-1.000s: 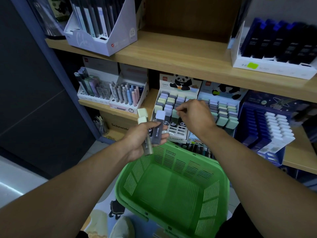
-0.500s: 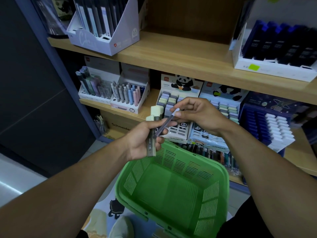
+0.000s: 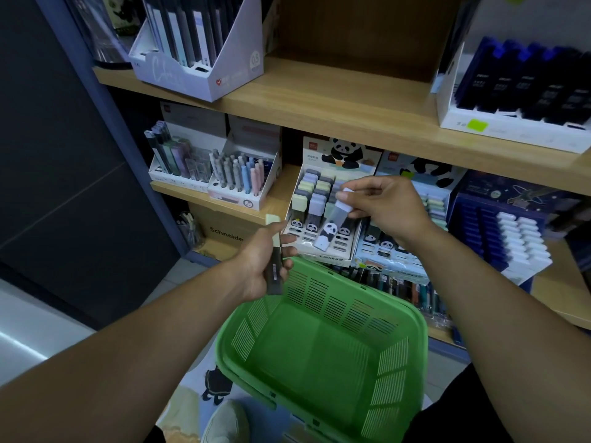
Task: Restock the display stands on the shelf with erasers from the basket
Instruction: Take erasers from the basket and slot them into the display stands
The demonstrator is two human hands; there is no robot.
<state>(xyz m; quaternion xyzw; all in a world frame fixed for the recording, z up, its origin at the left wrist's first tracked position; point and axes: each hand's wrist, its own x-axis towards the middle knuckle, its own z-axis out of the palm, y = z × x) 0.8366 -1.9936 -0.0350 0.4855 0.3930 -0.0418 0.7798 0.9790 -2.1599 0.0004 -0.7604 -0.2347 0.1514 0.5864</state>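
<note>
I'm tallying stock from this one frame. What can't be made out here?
- Eraser count in the left hand: head view, the grip hides them.
- Free slots in the left panda stand: covered by the right hand and its eraser.
- Right panda stand: behind the right forearm.
- Upper-shelf labels: blurred.

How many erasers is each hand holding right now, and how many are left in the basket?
Left hand: 1 green-tipped eraser
Right hand: 1 lilac panda eraser
Green basket: 0 visible
Total: 2
</note>
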